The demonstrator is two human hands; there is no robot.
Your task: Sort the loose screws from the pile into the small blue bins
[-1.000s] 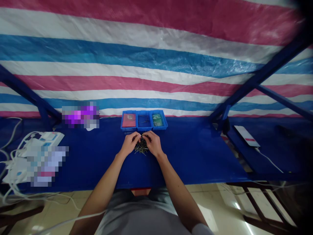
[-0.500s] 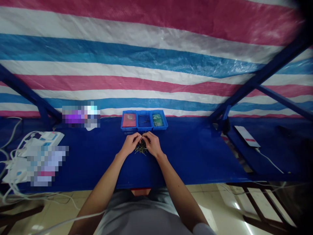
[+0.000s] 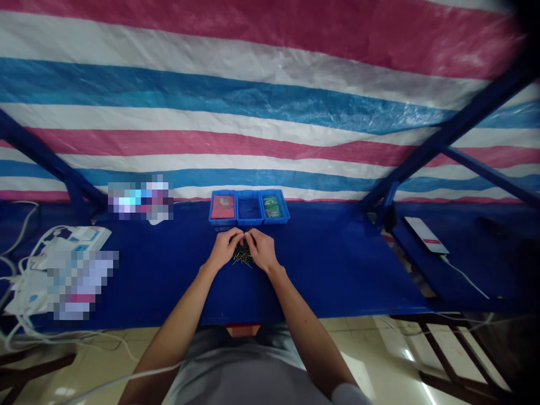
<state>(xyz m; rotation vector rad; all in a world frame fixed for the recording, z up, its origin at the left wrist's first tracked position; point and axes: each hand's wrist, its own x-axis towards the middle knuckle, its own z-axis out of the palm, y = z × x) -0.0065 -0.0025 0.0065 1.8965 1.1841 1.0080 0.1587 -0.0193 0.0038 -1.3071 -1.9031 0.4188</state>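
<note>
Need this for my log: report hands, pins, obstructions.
Left hand, right hand together at pin pile; grip unclear. Hands partly hide pile. Blue bins just beyond.

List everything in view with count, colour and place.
Striped sheeting: one, red-white-blue, behind
Table: one, blue, centre
Bins: three, blue, table's back; contents red, dark, green
Thin pieces: many, dark and brassy, between hands
Phone-like slab: one, white, right
Power strip: one, white, left
Cables: several, white, both sides
Pixelated patches: two, multicoloured, left
Frame bars: several, blue, both sides
Furniture: two, dark, bottom corners
Floor: pale, below
Clothing: grey, bottom
Left hand: one, bare, pile's left
Right hand: one, bare, pile's right
</note>
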